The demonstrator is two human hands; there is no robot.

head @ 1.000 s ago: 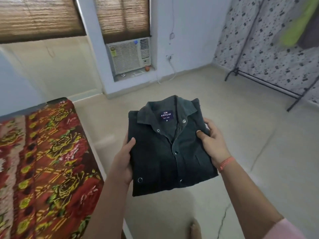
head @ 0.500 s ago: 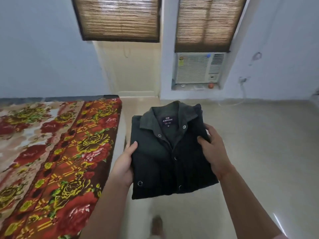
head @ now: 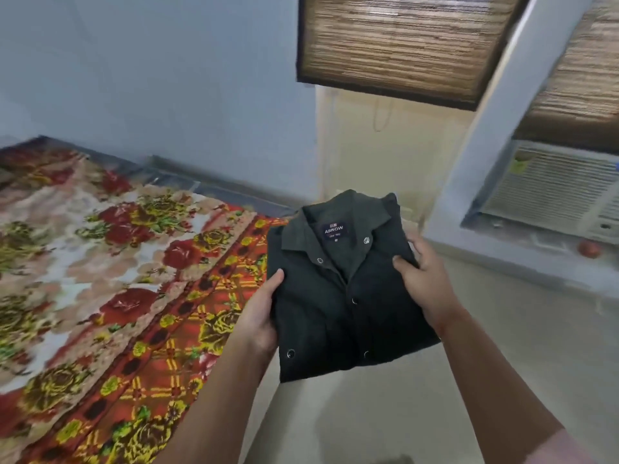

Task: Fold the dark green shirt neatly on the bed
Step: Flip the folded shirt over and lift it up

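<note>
Shirt (head: 335, 313) in left hand (head: 259, 316), right hand (head: 425, 283); thumbs atop, fingers likely beneath

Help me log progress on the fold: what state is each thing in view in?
dark green shirt: folded, collar on top, held in the air, not lying on the bed.
left hand: grips the shirt's left edge, thumb on top.
right hand: grips its right edge, thumb on top.
bed: covered by a floral blanket.
window blinds: lowered.
</note>
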